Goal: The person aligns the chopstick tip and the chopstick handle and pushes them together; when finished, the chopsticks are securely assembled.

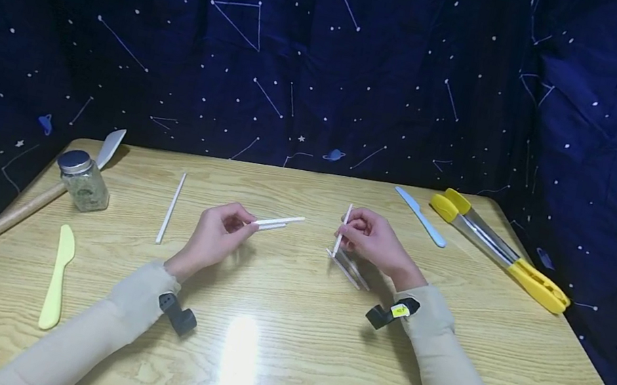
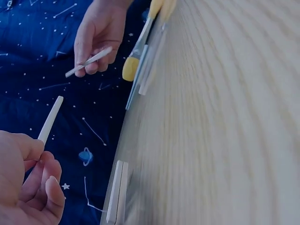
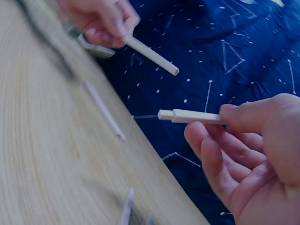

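In the head view my left hand [image 1: 217, 235] pinches the end of a thin white stick [image 1: 292, 220] above the table. Just under it shows another white stick [image 1: 276, 226], apparently lying on the table. My right hand [image 1: 371, 241] pinches a white stick [image 1: 342, 229] that stands nearly upright there. The right wrist view shows a step at the free end of this stick [image 3: 190, 116]; whether it is one piece or two, I cannot tell. Below my right hand two slim pale strips [image 1: 345, 272] lie slanted; one may be a shadow or reflection. Left of my left hand lies another white stick [image 1: 171, 208].
At left are a lidded glass jar [image 1: 90, 188], a wooden-handled spatula [image 1: 18, 220] and a yellow knife [image 1: 58, 279]. A blue knife [image 1: 422, 218] and yellow-ended tongs [image 1: 499, 250] lie at right. Dark starry cloth [image 1: 325, 99] hangs behind the wooden table [image 1: 310, 358].
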The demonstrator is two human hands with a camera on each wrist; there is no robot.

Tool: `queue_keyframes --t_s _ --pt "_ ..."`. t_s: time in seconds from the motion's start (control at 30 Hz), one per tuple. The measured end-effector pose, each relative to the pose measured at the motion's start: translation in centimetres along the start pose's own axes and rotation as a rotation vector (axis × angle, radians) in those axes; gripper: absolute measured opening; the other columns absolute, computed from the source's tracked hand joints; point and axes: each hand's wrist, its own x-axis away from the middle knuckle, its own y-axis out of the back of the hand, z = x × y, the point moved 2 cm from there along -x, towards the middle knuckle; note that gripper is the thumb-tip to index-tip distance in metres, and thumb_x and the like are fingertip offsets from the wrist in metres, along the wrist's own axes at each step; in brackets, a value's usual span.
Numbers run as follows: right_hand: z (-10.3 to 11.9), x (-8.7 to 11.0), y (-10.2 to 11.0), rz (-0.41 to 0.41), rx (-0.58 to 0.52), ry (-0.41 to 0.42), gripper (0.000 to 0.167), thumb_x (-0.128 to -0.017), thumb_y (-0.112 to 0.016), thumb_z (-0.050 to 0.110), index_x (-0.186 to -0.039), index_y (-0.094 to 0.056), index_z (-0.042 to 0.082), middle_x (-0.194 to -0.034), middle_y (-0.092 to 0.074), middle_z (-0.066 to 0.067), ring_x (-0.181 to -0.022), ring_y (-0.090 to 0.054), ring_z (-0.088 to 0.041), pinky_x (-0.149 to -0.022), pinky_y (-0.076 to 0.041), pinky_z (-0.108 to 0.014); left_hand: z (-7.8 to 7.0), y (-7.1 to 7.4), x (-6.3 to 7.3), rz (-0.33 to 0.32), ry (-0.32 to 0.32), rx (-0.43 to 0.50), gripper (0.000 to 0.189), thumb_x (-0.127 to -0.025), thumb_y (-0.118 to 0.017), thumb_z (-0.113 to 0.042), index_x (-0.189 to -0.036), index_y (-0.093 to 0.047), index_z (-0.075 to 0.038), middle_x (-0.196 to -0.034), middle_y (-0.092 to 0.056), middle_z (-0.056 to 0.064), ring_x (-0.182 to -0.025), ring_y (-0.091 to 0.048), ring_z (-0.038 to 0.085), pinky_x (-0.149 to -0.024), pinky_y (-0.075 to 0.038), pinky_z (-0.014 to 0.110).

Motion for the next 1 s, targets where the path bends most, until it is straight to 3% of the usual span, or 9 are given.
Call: queue_keyframes --t_s 0.13,0.2,0.53,1.0 --pt "0.1 0.1 -0.1 -0.027 -0.195 0.021 0.001 -0.098 -0.051 0.003 -0.098 -0.052 0.002 -0.091 -0.071 0.002 -0.080 -0.068 -0.008 -0.070 -0.054 -0.021 -0.2 0.0 0.0 0.017 0.023 0.070 0.006 -0.086 -0.069 -0.003 -0.091 -0.069 0.000 -0.074 -0.063 0.013 -0.060 -0.053 0.008 -0.052 -0.042 0.017" --pt "0.1 0.0 -0.3 -0.032 -0.286 0.024 0.006 -0.099 -0.048 0.001 -0.096 -0.051 0.005 -0.093 -0.071 0.005 -0.084 -0.069 -0.008 -0.071 -0.053 -0.019 -0.2 -0.1 0.1 0.022 0.031 0.096 0.006 -0.087 -0.069 -0.003 -0.091 -0.068 0.001 -0.073 -0.063 0.013 -0.059 -0.053 0.007 -0.051 -0.042 0.016" --pt "0.2 0.2 -1.0 -0.038 -0.587 0.075 0.009 -0.100 -0.046 0.003 -0.094 -0.051 0.009 -0.103 -0.072 -0.002 -0.093 -0.069 -0.011 -0.074 -0.054 -0.015 -0.6 -0.5 0.2 0.040 0.076 0.176 0.009 -0.087 -0.068 -0.001 -0.094 -0.068 0.004 -0.078 -0.065 0.018 -0.061 -0.058 0.009 -0.054 -0.045 0.016" --pt "0.6 0.4 -1.5 0.013 -0.653 0.094 0.008 -0.099 -0.047 0.004 -0.094 -0.050 0.009 -0.103 -0.072 -0.003 -0.092 -0.069 -0.012 -0.074 -0.055 -0.016 -0.9 -0.6 0.3 0.045 0.057 0.220 0.011 -0.087 -0.067 0.000 -0.095 -0.066 0.008 -0.083 -0.065 0.024 -0.063 -0.059 0.010 -0.056 -0.048 0.017"
